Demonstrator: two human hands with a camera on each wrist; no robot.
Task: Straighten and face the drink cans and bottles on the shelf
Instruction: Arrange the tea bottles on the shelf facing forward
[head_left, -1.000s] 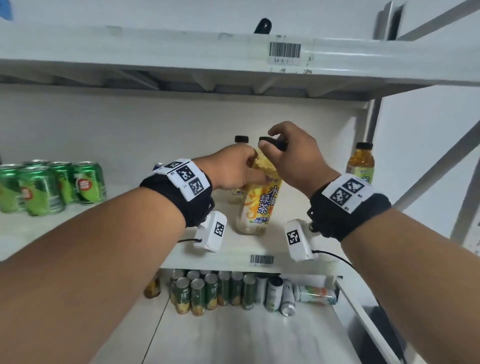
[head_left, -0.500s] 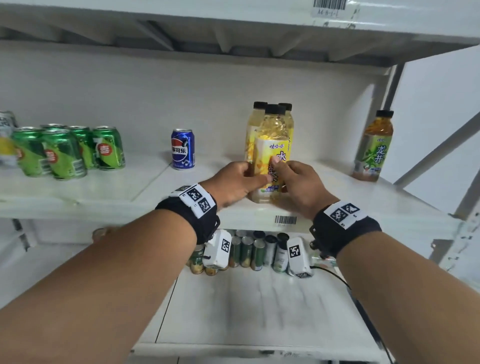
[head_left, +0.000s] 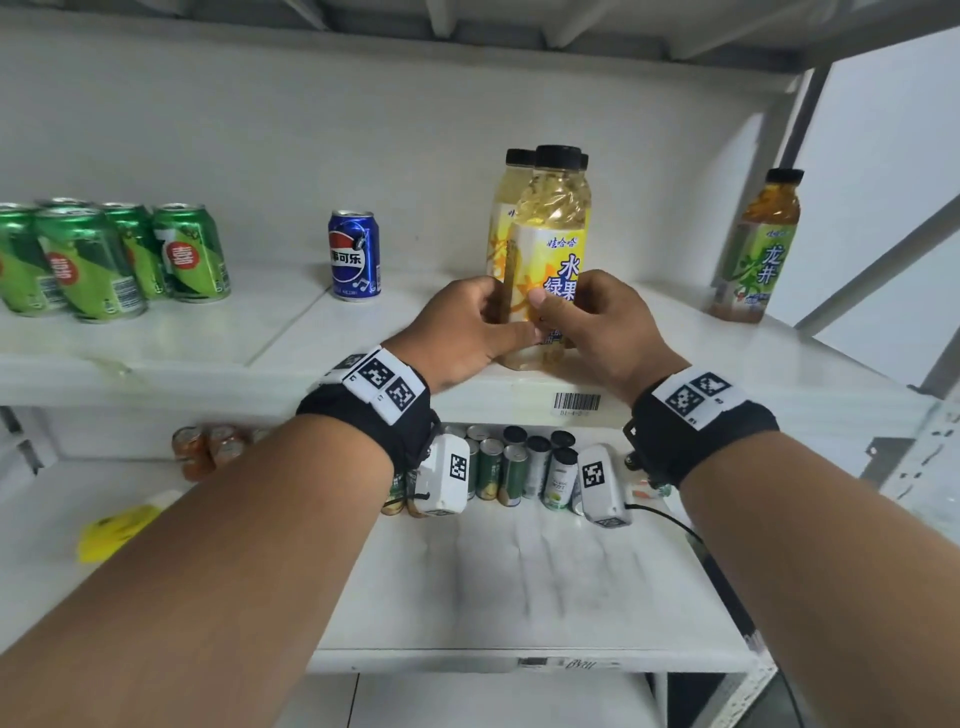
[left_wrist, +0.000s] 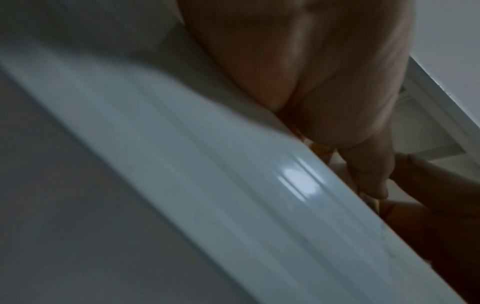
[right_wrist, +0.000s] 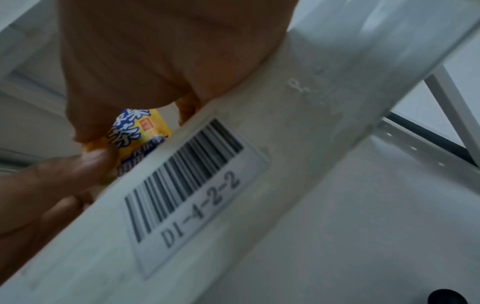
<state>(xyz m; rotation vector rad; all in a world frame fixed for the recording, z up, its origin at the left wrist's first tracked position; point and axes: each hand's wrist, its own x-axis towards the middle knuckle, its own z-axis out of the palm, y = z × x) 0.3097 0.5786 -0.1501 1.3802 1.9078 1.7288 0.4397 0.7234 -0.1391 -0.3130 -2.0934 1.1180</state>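
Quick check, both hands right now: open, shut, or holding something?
Left hand: grips the front yellow-label bottle from its left side.
Right hand: grips the same bottle from the right, thumb on the label.

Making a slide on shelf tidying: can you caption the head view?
Both hands, left and right, hold the front yellow bottle upright at the shelf edge.

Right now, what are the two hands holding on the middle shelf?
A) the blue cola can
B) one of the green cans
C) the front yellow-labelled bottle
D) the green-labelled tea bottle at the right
C: in the head view the left hand and right hand both grip the yellow-labelled bottle low on its label, while the blue can stands apart, untouched.
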